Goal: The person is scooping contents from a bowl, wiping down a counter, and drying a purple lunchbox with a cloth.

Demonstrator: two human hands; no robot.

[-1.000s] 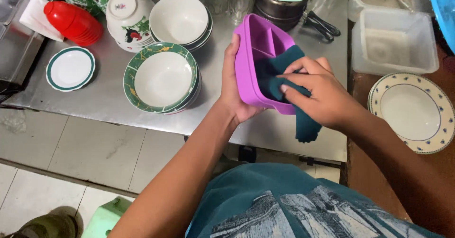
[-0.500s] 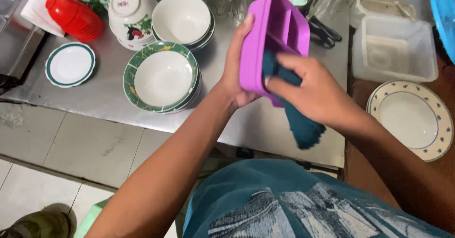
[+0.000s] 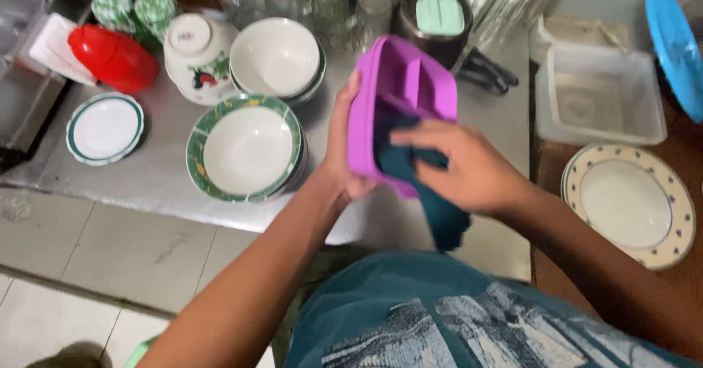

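Purple tray (image 3: 407,90) (teal cloth (image 3: 432,199) inside)

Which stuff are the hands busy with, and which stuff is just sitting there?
Busy with:
left hand holding the purple divided container
right hand pressing the dark teal cloth into it

Just sitting there:
green-rimmed bowl
red lid
clear plastic tub
blue-dotted plate

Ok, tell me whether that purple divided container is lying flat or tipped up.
Tipped up: the left hand holds the purple container on edge above the counter, compartments facing the right hand.
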